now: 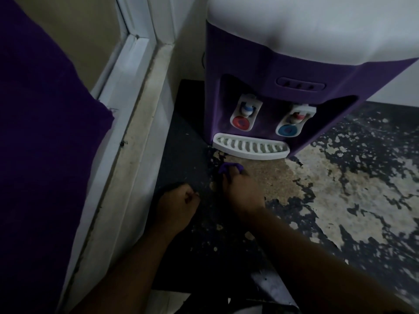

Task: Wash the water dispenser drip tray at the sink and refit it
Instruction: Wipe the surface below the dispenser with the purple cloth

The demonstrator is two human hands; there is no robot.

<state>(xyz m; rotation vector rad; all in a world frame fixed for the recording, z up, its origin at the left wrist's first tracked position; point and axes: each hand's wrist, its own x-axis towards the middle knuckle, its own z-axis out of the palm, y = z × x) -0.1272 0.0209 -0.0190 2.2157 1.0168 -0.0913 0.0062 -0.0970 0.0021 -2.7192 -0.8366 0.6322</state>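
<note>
The purple and white water dispenser (267, 71) stands on the floor against the wall. Its white slotted drip tray (250, 148) sits fitted at the base, under the red-capped tap (243, 114) and the blue-capped tap (292, 122). My right hand (242, 193) reaches down to the floor just in front of the tray. Its fingertips are closed on a small purple object (230, 167); what that object is I cannot tell. My left hand (179, 200) is a closed fist low over the dark floor, left of the right hand, holding nothing visible.
A white door frame (133, 123) and a purple cloth (45, 132) fill the left side. The floor (340, 200) is dark with worn, flaking pale patches. The light is dim.
</note>
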